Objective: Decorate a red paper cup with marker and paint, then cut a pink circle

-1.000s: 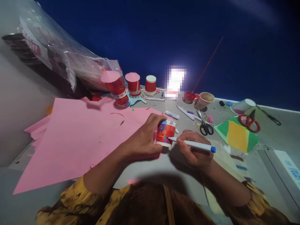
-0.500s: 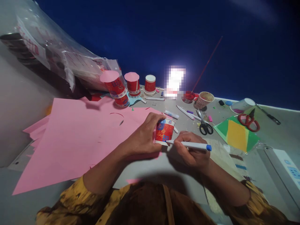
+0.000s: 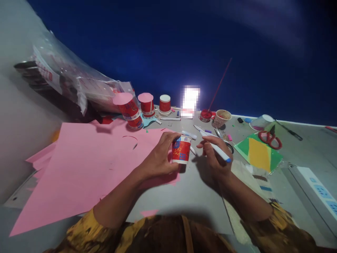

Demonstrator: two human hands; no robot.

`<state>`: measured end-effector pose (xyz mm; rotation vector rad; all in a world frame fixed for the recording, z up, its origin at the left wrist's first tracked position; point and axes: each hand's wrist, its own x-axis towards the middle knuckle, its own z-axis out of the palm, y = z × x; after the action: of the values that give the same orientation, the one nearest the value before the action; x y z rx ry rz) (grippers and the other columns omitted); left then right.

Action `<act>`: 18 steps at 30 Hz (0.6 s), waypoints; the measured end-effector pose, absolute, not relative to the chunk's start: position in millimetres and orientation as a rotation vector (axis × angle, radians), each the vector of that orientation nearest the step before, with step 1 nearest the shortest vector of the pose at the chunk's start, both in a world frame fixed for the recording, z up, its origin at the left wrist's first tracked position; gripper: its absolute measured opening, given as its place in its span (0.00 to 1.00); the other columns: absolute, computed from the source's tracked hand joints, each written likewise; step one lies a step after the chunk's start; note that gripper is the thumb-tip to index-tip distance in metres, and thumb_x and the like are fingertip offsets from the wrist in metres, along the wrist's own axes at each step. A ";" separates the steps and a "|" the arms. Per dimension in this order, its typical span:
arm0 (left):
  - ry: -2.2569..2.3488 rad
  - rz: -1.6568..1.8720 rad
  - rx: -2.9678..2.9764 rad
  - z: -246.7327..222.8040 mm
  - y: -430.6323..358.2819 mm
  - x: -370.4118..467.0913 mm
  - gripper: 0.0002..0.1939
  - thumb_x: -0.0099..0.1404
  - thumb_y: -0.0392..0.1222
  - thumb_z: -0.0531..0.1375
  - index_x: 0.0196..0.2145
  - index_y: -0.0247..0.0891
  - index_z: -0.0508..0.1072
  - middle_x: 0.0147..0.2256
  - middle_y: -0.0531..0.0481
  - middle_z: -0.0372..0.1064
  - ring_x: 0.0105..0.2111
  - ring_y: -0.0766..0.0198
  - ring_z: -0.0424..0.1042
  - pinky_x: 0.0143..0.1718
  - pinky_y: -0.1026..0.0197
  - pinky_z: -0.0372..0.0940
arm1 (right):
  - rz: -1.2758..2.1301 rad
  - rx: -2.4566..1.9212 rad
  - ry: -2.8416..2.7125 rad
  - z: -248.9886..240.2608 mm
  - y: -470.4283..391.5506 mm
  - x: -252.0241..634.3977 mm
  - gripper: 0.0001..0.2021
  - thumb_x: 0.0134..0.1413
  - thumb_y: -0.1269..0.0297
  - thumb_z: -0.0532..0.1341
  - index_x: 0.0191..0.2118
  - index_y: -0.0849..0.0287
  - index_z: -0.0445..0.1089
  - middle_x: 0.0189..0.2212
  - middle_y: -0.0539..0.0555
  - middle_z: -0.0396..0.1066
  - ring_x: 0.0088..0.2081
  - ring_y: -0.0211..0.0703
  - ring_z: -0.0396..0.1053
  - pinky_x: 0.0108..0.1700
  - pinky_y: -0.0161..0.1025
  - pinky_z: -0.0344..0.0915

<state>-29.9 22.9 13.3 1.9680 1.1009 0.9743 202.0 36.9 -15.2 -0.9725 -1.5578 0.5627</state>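
A small red paper cup (image 3: pixel 181 151) with white rims and blue drawn marks is held between the thumb and fingers of my left hand (image 3: pixel 160 156). The cup is nearly upright, above the table. To its right, my right hand (image 3: pixel 216 158) grips a white marker pen (image 3: pixel 221 151) with a blue end. The marker's other end points up and to the left, apart from the cup. Behind the cup lies a capped white marker (image 3: pixel 189 135). Under my left arm spreads a large pink sheet of paper (image 3: pixel 86 168).
At the back stand red cups topped with pink paper (image 3: pixel 146 102), a plain red cup (image 3: pixel 165 105) and a patterned cup (image 3: pixel 221 118). Red-handled scissors (image 3: pixel 270 138) lie on green and yellow paper (image 3: pixel 258 154). A power strip (image 3: pixel 319 191) is at right, plastic bags (image 3: pixel 89 88) at left.
My right hand has drawn the marker away from the cup, and its tip now angles upward. My left hand still holds the cup. The view has shifted slightly.
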 end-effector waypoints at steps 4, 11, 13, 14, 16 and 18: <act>1.136 0.970 1.961 9.5 24.2 -29.1 0.47 0.52 0.30 0.65 0.67 0.47 0.57 0.66 0.40 0.57 0.69 0.45 0.61 0.69 0.37 0.63 | 0.568 -1.048 -1.582 -21.1 58.9 205.4 0.11 0.68 0.57 0.64 0.49 0.56 0.75 0.40 0.55 0.82 0.38 0.45 0.77 0.41 0.43 0.73; 1.074 0.930 1.782 7.8 28.1 -32.5 0.49 0.56 0.43 0.74 0.70 0.46 0.57 0.69 0.37 0.60 0.69 0.41 0.62 0.68 0.36 0.63 | 0.826 -1.081 -1.466 -21.2 71.2 204.9 0.12 0.63 0.56 0.65 0.46 0.57 0.75 0.35 0.54 0.83 0.32 0.43 0.74 0.38 0.41 0.71; 1.018 0.913 1.712 7.6 29.7 -34.7 0.50 0.55 0.46 0.76 0.70 0.47 0.58 0.69 0.37 0.61 0.69 0.40 0.63 0.67 0.35 0.64 | 0.973 -1.081 -1.405 -17.7 70.0 204.2 0.12 0.60 0.55 0.67 0.44 0.57 0.74 0.33 0.53 0.82 0.30 0.42 0.73 0.33 0.38 0.69; 0.987 0.905 1.688 7.2 30.7 -35.8 0.50 0.54 0.46 0.76 0.70 0.48 0.59 0.68 0.37 0.62 0.69 0.40 0.64 0.67 0.35 0.64 | 1.035 -1.076 -1.387 -16.0 69.3 204.1 0.13 0.58 0.55 0.68 0.44 0.57 0.74 0.33 0.52 0.82 0.29 0.41 0.72 0.32 0.38 0.69; 0.935 0.881 1.650 5.5 32.3 -37.3 0.51 0.53 0.45 0.77 0.69 0.49 0.60 0.68 0.38 0.62 0.68 0.41 0.65 0.68 0.35 0.63 | 1.112 -1.062 -1.382 -13.4 68.1 204.5 0.13 0.55 0.56 0.70 0.42 0.57 0.75 0.32 0.52 0.82 0.29 0.41 0.73 0.32 0.38 0.69; 0.911 0.849 1.615 3.3 32.6 -37.6 0.51 0.51 0.43 0.77 0.69 0.50 0.62 0.68 0.39 0.63 0.67 0.42 0.67 0.67 0.34 0.63 | 1.160 -1.048 -1.397 -12.2 67.0 205.4 0.12 0.53 0.57 0.71 0.41 0.57 0.76 0.32 0.52 0.82 0.30 0.41 0.73 0.33 0.38 0.68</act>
<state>-37.6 32.6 3.3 1.6153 0.9106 0.8494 205.4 67.0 -12.2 -1.0484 -1.3972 1.1601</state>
